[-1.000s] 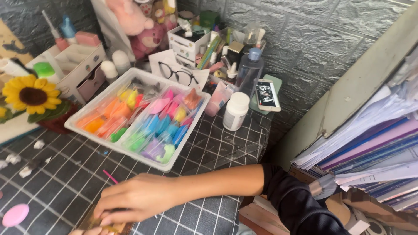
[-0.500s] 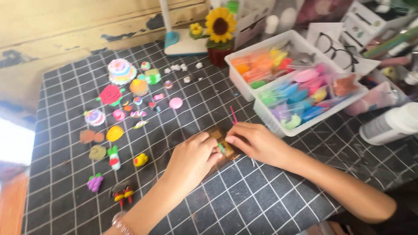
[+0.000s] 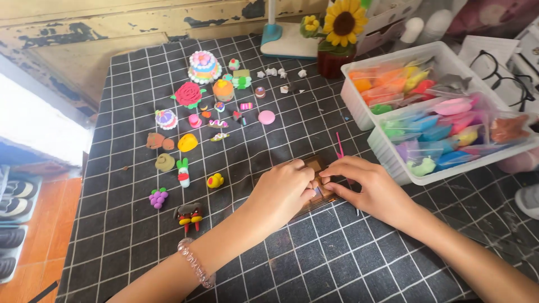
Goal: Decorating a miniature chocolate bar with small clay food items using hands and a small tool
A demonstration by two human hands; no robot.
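Fingertips of both hands now pinch the same small brown block (image 3: 317, 171), my left hand (image 3: 281, 193) curled over its near left edge and my right hand (image 3: 373, 188) closed on its right side, where a second ago only the right was down on the mat and the left was out of sight. Just beyond my right fingers lies a thin pink stick (image 3: 339, 145), and further right the white tray of coloured clay packets (image 3: 449, 126). Far off to the left sit the small clay figures (image 3: 188, 143) on the checked mat (image 3: 140, 235), which came into view as my head turned.
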